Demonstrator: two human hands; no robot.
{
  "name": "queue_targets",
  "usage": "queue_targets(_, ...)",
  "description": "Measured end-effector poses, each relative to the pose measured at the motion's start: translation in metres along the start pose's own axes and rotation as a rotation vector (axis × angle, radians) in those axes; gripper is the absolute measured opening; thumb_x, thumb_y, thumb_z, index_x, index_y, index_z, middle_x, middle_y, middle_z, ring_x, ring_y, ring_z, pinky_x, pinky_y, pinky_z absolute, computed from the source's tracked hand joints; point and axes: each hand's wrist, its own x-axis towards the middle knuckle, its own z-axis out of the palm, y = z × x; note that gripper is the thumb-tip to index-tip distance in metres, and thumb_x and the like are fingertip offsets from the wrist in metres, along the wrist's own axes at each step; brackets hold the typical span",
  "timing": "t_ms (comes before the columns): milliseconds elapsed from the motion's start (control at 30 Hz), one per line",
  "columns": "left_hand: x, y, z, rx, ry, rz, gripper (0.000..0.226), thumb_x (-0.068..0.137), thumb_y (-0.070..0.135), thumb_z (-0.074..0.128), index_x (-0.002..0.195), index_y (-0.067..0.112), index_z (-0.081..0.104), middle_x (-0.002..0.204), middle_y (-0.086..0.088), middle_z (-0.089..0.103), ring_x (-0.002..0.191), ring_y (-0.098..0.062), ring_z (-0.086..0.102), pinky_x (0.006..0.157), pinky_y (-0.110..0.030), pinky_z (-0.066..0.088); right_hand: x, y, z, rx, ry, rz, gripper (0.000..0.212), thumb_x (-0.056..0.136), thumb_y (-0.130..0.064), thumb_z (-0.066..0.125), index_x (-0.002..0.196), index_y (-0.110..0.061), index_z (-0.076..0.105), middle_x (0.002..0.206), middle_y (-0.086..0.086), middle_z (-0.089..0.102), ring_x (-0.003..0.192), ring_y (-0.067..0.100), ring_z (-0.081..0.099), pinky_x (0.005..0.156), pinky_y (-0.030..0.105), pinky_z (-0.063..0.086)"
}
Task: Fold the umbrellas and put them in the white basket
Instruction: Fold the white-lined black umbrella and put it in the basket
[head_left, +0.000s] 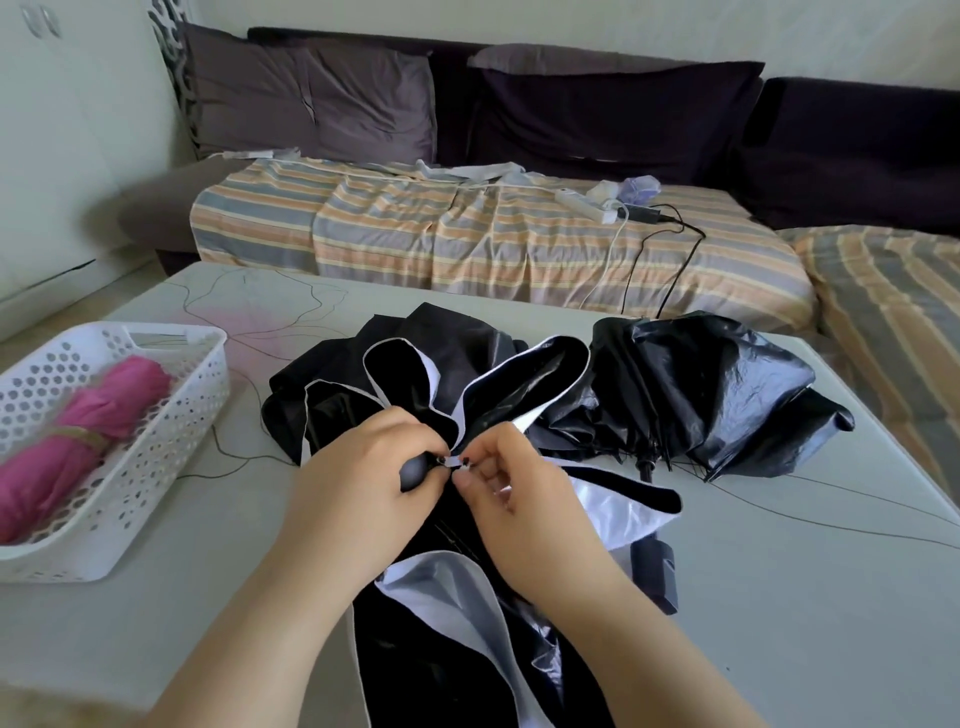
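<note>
Both our left hand (363, 467) and right hand (511, 483) pinch the strap at the middle of the black-and-white umbrella (467, 374) on the table (779, 597). If a pinch slips, the loose panels could spring apart before reaching the basket (171, 467).

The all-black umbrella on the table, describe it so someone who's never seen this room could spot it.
On the grey table, look right of both hands. The all-black umbrella lies crumpled near the far right edge; the black-and-white umbrella beside it has white trim.
</note>
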Motion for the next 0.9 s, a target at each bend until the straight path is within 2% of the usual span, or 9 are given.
queue_targets(167,-0.004,-0.005,-0.003,-0.061,-0.051,0.025,0.016,0.077,0.035,0.074,0.092,0.037,0.069,0.088,0.019,0.058,0.080,-0.001,0.056,0.058,-0.021,0.045,0.001,0.005,0.002,0.120,-0.002,0.012,0.015,0.093,-0.013,0.060,0.088,-0.026,0.062,0.088,-0.017,0.067,0.089,-0.002,0.061,0.081,0.010,0.045)
queue_targets(267,-0.005,-0.006,-0.004,-0.058,-0.075,0.081,0.031,0.074,0.055,0.059,0.102,0.043,0.060,0.099,0.019,0.053,0.085,0.001,0.053,0.056,-0.016,0.043,0.002,0.008,0.001,0.157,-0.010,0.011,0.022,0.090,-0.003,0.062,0.082,-0.023,0.061,0.082,-0.017,0.068,0.085,-0.003,0.063,0.080,0.009,0.046)
queue_targets(400,-0.005,-0.005,-0.002,-0.027,-0.036,0.115,0.010,0.075,0.035,0.062,0.084,0.035,0.066,0.094,0.018,0.053,0.077,-0.004,0.054,0.050,-0.024,0.047,-0.001,0.006,0.002,0.162,-0.065,0.024,0.016,0.090,0.001,0.058,0.088,-0.013,0.064,0.086,-0.007,0.071,0.084,0.002,0.065,0.080,0.012,0.048)
queue_targets(500,-0.005,-0.005,-0.001,0.003,-0.008,0.077,0.006,0.077,0.027,0.065,0.076,0.033,0.066,0.086,0.017,0.057,0.076,-0.005,0.054,0.048,-0.021,0.044,0.002,0.016,-0.010,-0.096,0.002,0.051,0.022,0.092,-0.006,0.050,0.107,-0.020,0.059,0.094,-0.007,0.068,0.089,0.007,0.062,0.080,0.023,0.050)
queue_targets(567,-0.004,-0.007,-0.001,-0.015,0.004,0.048,0.008,0.079,0.024,0.066,0.075,0.031,0.066,0.084,0.017,0.058,0.076,-0.005,0.055,0.051,-0.024,0.047,0.007,0.039,-0.033,-0.434,0.019,0.217,0.029,0.093,-0.014,0.047,0.120,-0.024,0.052,0.110,-0.004,0.061,0.099,0.016,0.058,0.078,0.029,0.046)
queue_targets(700,-0.002,-0.006,-0.001,-0.027,0.007,0.027,0.007,0.077,0.027,0.059,0.075,0.029,0.066,0.082,0.016,0.058,0.075,-0.007,0.055,0.054,-0.029,0.049,0.004,0.073,-0.077,-0.727,0.014,0.540,0.014,0.096,-0.019,0.047,0.084,-0.012,0.052,0.097,0.007,0.057,0.095,0.028,0.057,0.068,0.028,0.035)
queue_targets(767,-0.001,-0.003,-0.001,-0.001,0.025,0.015,0.008,0.077,0.026,0.059,0.073,0.027,0.065,0.080,0.013,0.058,0.069,-0.010,0.055,0.052,-0.031,0.048,0.002,0.071,-0.090,-0.665,0.069,0.479,0.012,0.093,-0.013,0.049,0.097,-0.014,0.060,0.102,0.007,0.058,0.094,0.025,0.057,0.069,0.025,0.036)
queue_targets(833,0.001,-0.002,0.000,0.022,0.066,-0.034,0.010,0.079,0.016,0.067,0.072,0.024,0.065,0.079,0.010,0.058,0.064,-0.014,0.056,0.051,-0.031,0.047,-0.001,0.054,-0.095,-0.456,0.177,0.316,0.042,0.089,-0.011,0.054,0.128,-0.028,0.054,0.121,-0.001,0.052,0.099,0.012,0.057,0.077,0.024,0.039)
queue_targets(900,0.001,0.001,0.001,0.043,0.095,-0.085,0.014,0.076,0.008,0.070,0.073,0.021,0.066,0.078,0.009,0.058,0.061,-0.019,0.057,0.050,-0.031,0.046,-0.007,0.025,-0.089,-0.293,0.289,0.145,0.051,0.087,-0.016,0.063,0.131,-0.036,0.047,0.120,-0.011,0.045,0.092,-0.001,0.055,0.077,0.017,0.041)
